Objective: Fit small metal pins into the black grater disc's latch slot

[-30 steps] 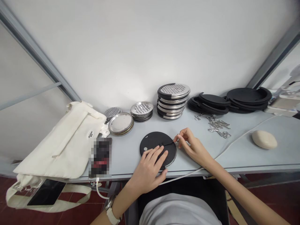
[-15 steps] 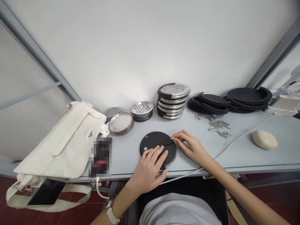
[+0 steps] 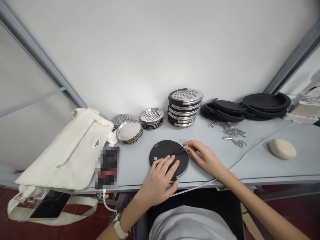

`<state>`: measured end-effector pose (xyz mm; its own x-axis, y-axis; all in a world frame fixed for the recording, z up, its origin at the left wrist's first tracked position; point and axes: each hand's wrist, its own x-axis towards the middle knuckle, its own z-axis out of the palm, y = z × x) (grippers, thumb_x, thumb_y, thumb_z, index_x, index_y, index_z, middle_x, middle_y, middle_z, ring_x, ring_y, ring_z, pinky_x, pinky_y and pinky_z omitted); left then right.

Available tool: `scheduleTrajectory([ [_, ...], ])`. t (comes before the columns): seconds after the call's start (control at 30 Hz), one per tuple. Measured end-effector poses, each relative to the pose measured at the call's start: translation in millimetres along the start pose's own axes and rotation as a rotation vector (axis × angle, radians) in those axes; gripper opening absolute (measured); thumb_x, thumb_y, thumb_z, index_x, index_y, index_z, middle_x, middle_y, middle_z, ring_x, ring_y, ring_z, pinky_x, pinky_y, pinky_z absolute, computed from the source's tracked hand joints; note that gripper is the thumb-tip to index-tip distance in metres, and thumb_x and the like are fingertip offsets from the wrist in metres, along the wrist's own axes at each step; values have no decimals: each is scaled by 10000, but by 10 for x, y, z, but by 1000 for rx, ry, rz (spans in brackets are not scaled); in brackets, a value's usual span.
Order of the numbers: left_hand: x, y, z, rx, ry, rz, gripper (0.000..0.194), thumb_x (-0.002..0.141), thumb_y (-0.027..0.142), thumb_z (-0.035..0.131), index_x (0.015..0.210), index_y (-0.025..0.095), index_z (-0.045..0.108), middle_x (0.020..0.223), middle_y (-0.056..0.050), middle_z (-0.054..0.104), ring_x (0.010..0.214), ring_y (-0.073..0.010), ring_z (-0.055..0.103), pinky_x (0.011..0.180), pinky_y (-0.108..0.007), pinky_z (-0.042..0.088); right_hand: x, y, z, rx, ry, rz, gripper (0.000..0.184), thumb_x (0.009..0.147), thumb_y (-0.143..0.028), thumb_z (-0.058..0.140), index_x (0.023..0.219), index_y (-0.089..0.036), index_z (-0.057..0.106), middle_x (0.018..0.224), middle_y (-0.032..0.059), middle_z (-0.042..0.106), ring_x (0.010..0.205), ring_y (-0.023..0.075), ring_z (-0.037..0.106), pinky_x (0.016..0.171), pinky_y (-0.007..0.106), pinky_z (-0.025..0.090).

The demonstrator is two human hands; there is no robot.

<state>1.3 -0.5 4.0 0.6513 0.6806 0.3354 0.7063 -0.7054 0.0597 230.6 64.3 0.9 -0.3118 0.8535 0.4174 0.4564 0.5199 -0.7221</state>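
A round black disc with a metal rim point(image 3: 165, 151) lies flat on the grey table near its front edge. My left hand point(image 3: 160, 181) rests on the disc's near half, fingers stretched out flat and pressing it down. My right hand point(image 3: 203, 156) is at the disc's right edge, thumb and fingers pinched on a small metal clip point(image 3: 184, 147) that touches the rim. A white watch sits on my left wrist.
Behind stand a stack of grater discs in black frames point(image 3: 185, 106), loose metal grater plates point(image 3: 151, 118), flat metal lids point(image 3: 129, 131), black rings point(image 3: 225, 110) and more clips point(image 3: 232, 133). A cream bag point(image 3: 70, 150) lies left, a soap-like oval point(image 3: 282, 148) right, a white cable point(image 3: 250, 151) across.
My right hand has slid slightly left and down, bringing the small clip from beside the disc onto its right rim. My left hand has stayed on the disc.
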Motion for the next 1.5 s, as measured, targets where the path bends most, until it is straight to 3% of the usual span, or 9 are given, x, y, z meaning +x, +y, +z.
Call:
scheduleTrajectory([
  [0.3, -1, -3, -7, -13, -11, -2, 543, 931, 295, 472, 1447, 148, 391, 1502, -111, 377, 1386, -245, 334, 1092, -416, 328, -7, -3, 2, -4, -58, 24, 194, 972, -282, 429, 1058, -214, 589, 968, 74, 696, 816, 200, 659, 764, 330, 522],
  [0.67, -7, -2, 1, -12, -8, 1, 549, 933, 298, 469, 1455, 151, 381, 1503, -117, 375, 1385, -253, 338, 1091, -423, 327, -17, 1, 0, -39, -135, 19, 204, 956, -282, 441, 1116, -209, 544, 732, 7, 613, 596, 163, 578, 588, 286, 481],
  [1.17, -5, -11, 6, -29, -36, -6, 549, 942, 300, 449, 1462, 144, 367, 1523, -102, 342, 1396, -251, 308, 1104, -417, 297, -4, 25, 4, -46, -145, 26, 241, 975, -302, 417, 1149, -206, 553, 764, 25, 647, 630, 179, 609, 616, 284, 478],
  [1.5, -9, -11, 9, -29, -24, -1, 542, 946, 304, 450, 1459, 146, 374, 1515, -104, 357, 1393, -250, 313, 1099, -423, 304, -13, -1, -9, -42, -190, 60, 261, 982, -300, 395, 1175, -171, 513, 695, -8, 556, 592, 155, 546, 609, 260, 438],
])
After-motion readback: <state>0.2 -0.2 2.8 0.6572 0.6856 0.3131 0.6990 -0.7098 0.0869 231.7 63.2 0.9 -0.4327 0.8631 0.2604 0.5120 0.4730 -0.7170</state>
